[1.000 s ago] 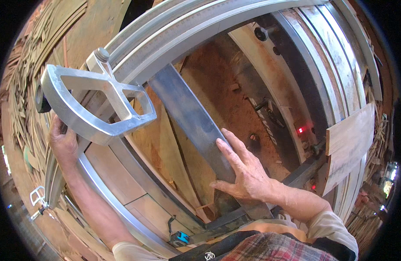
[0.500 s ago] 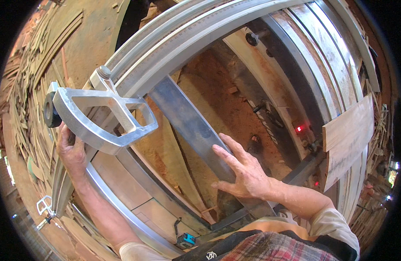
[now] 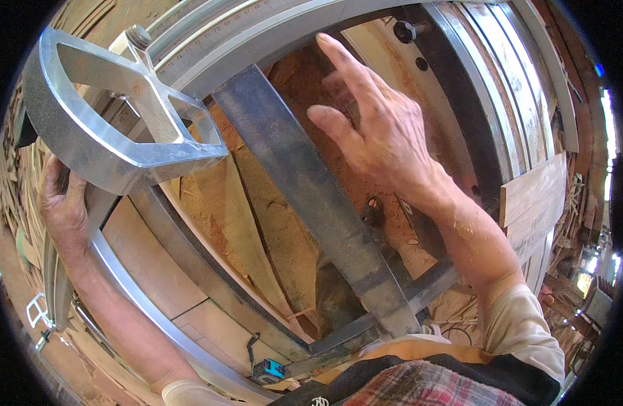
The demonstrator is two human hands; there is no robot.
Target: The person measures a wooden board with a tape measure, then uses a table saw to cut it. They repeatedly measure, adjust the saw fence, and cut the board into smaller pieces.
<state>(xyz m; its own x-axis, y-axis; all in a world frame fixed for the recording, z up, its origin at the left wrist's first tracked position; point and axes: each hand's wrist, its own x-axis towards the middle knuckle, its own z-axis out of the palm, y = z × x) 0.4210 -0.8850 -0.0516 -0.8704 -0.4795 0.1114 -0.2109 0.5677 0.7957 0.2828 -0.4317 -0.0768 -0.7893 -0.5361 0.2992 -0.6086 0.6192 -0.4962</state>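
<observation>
At the left, my left hand (image 3: 62, 206) is curled up against the underside of a silver cast-metal frame (image 3: 142, 159) with large openings. The frame partly hides its fingertips and whatever they hold. My right hand (image 3: 386, 132) is raised in the air over the gap in the machine, index finger stretched toward the long aluminium rail (image 3: 257, 51) with a scale, thumb apart, nothing held. Below it and to its left, a dark steel crossbar (image 3: 305, 183) runs from the rail down toward my body.
A blue tape measure (image 3: 267, 371) lies near my body at lower left. A wooden board (image 3: 538, 193) rests on the metal table at the right. Sawdust and planks (image 3: 240, 223) show on the floor below, with a black knob (image 3: 406, 31) on the far side.
My right hand has lifted off the crossbar and moved up toward the rail. The view has shifted, with the cast frame now larger and farther left; my left hand stays beside it.
</observation>
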